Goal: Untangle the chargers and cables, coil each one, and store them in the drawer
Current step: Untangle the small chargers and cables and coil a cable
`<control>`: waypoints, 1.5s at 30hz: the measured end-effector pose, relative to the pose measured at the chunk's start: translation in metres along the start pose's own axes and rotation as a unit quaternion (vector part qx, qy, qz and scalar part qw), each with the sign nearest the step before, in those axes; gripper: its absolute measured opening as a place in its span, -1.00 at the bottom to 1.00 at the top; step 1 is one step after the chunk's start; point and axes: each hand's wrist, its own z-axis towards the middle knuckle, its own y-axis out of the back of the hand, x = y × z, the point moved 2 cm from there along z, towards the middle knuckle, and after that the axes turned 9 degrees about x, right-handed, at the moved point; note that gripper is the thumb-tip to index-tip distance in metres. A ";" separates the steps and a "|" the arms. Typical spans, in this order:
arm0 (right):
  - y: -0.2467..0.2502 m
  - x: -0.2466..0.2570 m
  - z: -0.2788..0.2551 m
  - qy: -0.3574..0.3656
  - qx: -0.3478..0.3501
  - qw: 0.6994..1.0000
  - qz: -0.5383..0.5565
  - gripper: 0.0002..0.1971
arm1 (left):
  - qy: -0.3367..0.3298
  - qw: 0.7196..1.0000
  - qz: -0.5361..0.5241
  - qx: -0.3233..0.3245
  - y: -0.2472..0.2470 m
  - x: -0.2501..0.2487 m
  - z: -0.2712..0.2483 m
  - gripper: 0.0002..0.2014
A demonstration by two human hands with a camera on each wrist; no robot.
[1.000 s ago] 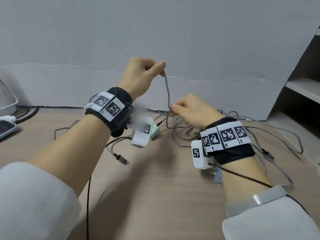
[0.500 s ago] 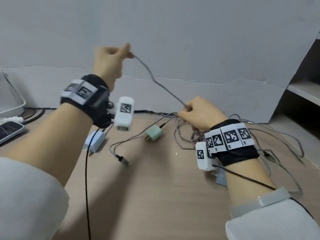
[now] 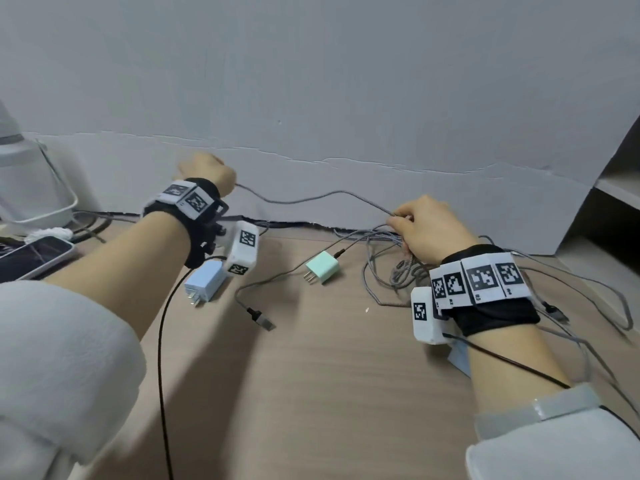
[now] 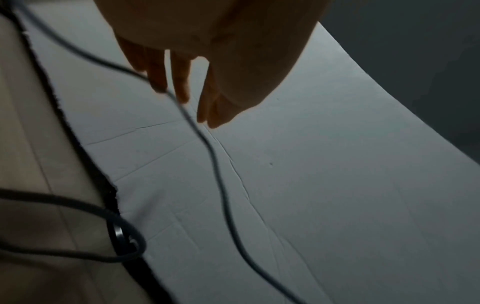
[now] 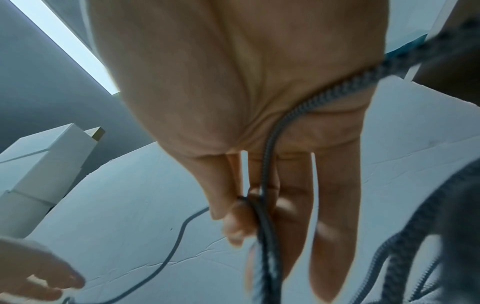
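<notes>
Cable (image 3: 329, 195) now sags between our hands above the bench (image 3: 329, 393): the left hand (image 3: 207, 173), pinching one end, has swung out and down, while the right hand (image 3: 426, 230) still grips the tangle (image 3: 391, 268). One strand looks nearly freed; coiling follows.

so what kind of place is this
Probably a desk at home or in a small office: a wood-grain tabletop against a plain grey wall, a phone lying at the left, open shelving at the right.
</notes>
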 end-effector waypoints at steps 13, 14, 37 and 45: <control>0.009 0.011 -0.008 0.055 -0.117 0.991 0.016 -0.84 | -0.449 0.845 0.154 0.247 -0.079 -0.113 -0.124 -0.60; 0.011 0.009 -0.008 0.054 -0.115 0.992 0.026 -0.83 | -0.460 0.846 0.146 0.226 -0.078 -0.112 -0.122 -0.63; 0.015 -0.003 -0.010 -0.004 -0.025 1.000 0.013 -0.66 | -0.263 0.914 -0.307 0.040 -0.007 -0.073 -0.052 -0.65; 0.015 -0.009 -0.013 -0.029 0.002 0.999 -0.015 -0.71 | -0.081 0.978 -0.188 -0.048 -0.026 0.004 -0.009 -0.69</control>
